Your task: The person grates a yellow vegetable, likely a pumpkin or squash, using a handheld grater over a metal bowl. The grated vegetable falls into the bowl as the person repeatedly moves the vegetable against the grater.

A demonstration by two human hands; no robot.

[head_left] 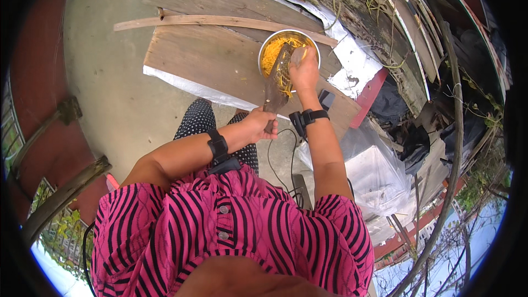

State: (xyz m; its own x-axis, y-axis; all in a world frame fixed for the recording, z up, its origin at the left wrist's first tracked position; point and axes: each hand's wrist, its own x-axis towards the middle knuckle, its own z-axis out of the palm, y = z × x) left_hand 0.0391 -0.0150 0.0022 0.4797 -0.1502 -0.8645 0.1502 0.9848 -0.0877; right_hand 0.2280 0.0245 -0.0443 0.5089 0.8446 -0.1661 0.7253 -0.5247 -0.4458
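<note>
My left hand (262, 124) is closed around the narrow handle end of a dark wooden grater board (275, 91), whose upper end rests over a round metal bowl (261, 59). Orange-yellow shreds (272, 53) lie in the bowl, and some cling to the board's middle. My right hand (304, 70) is on the upper part of the board and grips a piece of orange-yellow food (305, 51), partly hidden by the fingers. What the piece is cannot be told for sure.
Wide wooden boards (198, 54) lie under the bowl on white sheeting, with a thin wooden strip (206, 20) behind. A smartphone (326, 99) lies right of the bowl. Plastic-wrapped material (375, 173) and a red board (369, 98) are at the right. A black cable (269, 157) hangs near my knees.
</note>
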